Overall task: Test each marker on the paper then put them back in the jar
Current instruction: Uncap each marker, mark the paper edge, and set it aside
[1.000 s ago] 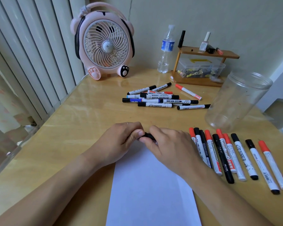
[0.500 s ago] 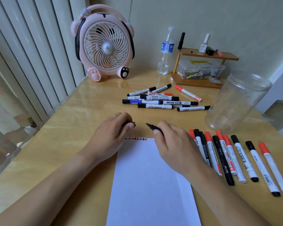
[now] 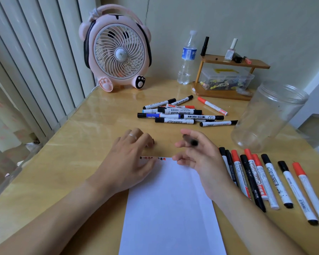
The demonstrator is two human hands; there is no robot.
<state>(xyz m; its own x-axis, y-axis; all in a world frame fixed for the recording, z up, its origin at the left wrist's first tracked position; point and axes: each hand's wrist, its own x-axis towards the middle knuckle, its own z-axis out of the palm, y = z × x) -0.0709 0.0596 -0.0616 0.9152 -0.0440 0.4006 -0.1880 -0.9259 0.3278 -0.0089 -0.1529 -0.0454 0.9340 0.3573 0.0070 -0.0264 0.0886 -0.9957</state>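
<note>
A white sheet of paper (image 3: 169, 208) lies on the wooden table (image 3: 81, 153), with small red and black test marks (image 3: 152, 158) along its top edge. My right hand (image 3: 199, 159) grips an uncapped black marker (image 3: 191, 142), blurred, just above the paper's top edge. At the sheet's top left corner my left hand (image 3: 129, 157) pinches the marker's black cap (image 3: 152, 142). An empty clear jar (image 3: 269, 115) stands at the right. Several capped markers lie in a row (image 3: 265, 181) right of the paper. Beyond the hands is a loose pile of markers (image 3: 180, 115).
A pink fan (image 3: 118, 50) stands at the back left, beside a water bottle (image 3: 187, 57). A small wooden shelf (image 3: 234, 62) with nail polish and a plastic box (image 3: 226, 78) sits behind the jar. Vertical blinds line the table's left edge.
My hands pulled the cap off the marker and moved apart. The right hand has since lifted and turned the marker; the left hand slid to the paper's corner.
</note>
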